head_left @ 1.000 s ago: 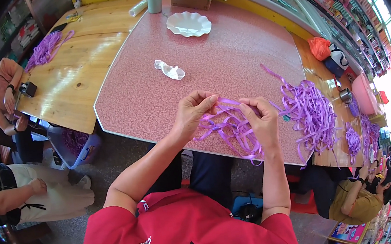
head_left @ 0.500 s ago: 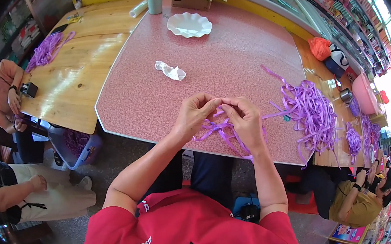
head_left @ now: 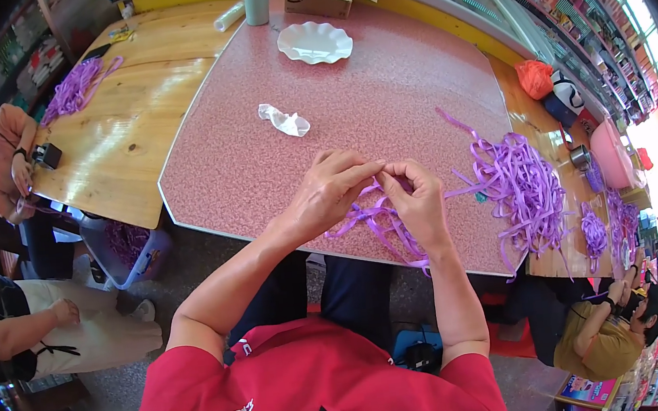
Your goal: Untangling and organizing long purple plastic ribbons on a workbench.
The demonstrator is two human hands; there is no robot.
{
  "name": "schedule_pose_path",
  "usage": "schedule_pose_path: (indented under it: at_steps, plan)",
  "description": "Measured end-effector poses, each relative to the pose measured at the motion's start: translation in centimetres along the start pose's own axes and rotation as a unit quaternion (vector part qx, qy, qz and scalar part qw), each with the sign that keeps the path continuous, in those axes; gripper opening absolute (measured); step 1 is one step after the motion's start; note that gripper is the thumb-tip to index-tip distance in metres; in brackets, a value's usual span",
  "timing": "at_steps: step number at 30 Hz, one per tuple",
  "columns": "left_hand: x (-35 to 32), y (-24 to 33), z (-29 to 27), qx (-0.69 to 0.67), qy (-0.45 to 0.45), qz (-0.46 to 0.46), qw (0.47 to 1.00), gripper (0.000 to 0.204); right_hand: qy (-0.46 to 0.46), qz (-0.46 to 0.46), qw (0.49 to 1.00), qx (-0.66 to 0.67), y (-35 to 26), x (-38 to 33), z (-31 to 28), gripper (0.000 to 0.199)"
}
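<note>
While both hands meet over the near edge of the pink table (head_left: 381, 94), the left hand (head_left: 326, 194) and the right hand (head_left: 419, 199) pinch the same purple ribbon strips (head_left: 380, 224), fingertips pressed together on them. Loose ends hang toward the table's edge below the right hand. To the right lies a larger ribbon pile (head_left: 523, 187). A crumpled wrapper (head_left: 283, 120) and a white dish (head_left: 315, 42) sit farther out.
</note>
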State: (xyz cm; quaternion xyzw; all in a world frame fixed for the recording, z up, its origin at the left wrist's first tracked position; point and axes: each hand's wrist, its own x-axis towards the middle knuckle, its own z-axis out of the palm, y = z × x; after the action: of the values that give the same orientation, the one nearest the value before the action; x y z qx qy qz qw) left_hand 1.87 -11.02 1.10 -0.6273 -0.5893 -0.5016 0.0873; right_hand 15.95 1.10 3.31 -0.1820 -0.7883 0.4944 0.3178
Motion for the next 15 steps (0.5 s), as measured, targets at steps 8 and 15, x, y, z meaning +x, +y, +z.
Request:
schedule_pose_path:
  at_steps: [8,15]
  plan:
    - [-0.1,-0.2,-0.6,-0.137,-0.048,-0.156,0.977,0.012,-0.041,-0.045,0.995,-0.081,-0.7,-0.4,-0.7,0.008]
    - [-0.9,0.0,-0.8,-0.315,-0.066,-0.266,0.909,0.014,-0.041,0.081,0.988,0.125,-1.7,0.0,-2.1,0.009]
